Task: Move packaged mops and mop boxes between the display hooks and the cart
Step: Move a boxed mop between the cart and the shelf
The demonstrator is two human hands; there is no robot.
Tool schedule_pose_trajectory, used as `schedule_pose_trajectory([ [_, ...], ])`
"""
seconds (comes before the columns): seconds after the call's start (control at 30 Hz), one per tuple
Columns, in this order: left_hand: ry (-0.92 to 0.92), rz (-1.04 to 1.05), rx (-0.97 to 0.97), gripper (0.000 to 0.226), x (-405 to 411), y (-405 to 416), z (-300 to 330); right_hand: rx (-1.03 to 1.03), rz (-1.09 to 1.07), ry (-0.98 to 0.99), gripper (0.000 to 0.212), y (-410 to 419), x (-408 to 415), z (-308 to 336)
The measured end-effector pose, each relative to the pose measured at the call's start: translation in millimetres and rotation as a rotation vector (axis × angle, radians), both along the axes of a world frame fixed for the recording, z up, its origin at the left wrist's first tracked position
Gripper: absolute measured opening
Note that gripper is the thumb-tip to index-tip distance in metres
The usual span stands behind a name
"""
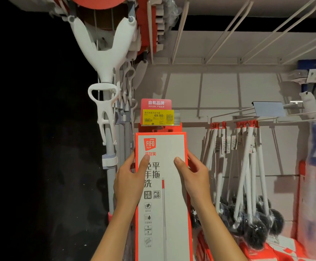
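- At the middle of the view, a tall, flat mop box [162, 194] of matte white cardboard with an orange-red border is standing upright against the display, its top edge sitting just below the price tag.
- Both hands are clasping the box by its long edges: the left hand [129, 182] is wrapping the 9 o'clock edge with its thumb lying on the front face, and the right hand [194, 178] is wrapping the 3 o'clock edge with its thumb likewise on the front.
- Printing on the box is reading "FIFO" in a red badge at the upper left, with large dark Chinese characters beneath and a column of small grey icons lower down; a thin mop drawing with a red grip is running down the face.
- Above the box, at 12 o'clock, a yellow price tag [158, 117] is showing "49.90", a barcode and a QR code, topped by a red card [156, 104] with white Chinese writing.
- At 9 o'clock, a white plastic Y-shaped mop frame [106, 59] on a grey pole is hanging, smooth and glossy.
- At 3 o'clock, white-handled brushes [247, 176] with round black bristle heads in clear wrap are hanging from wire display hooks [234, 121] by red caps.
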State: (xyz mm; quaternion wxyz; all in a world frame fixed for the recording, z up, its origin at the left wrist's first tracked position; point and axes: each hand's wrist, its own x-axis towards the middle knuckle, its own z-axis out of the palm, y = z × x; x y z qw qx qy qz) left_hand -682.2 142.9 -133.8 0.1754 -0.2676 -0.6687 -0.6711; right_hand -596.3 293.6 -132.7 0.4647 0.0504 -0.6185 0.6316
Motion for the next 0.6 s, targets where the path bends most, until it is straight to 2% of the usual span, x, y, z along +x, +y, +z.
schedule_pose_trajectory([
  [0.1,0.004,0.013,-0.001,0.058,-5.9,3.1,-5.6,-0.007,-0.003,-0.004,0.049,2.0,-5.4,-3.5],
  [0.2,0.003,0.014,-0.017,0.052,-11.8,7.5,-5.5,0.0,-0.013,-0.018,0.052,4.7,-12.2,-5.3],
  [0.37,-0.01,-0.005,-0.007,0.053,-23.1,17.0,-5.6,0.003,-0.013,-0.019,0.05,12.7,-25.5,-5.8],
  [0.53,-0.031,0.064,-0.076,0.03,-35.5,31.8,2.9,0.006,-0.037,-0.031,0.044,22.3,-42.6,3.3],
  [0.6,-0.055,0.123,-0.103,0.027,-45.1,39.5,7.9,0.011,-0.033,-0.036,0.038,27.2,-51.3,9.2],
])
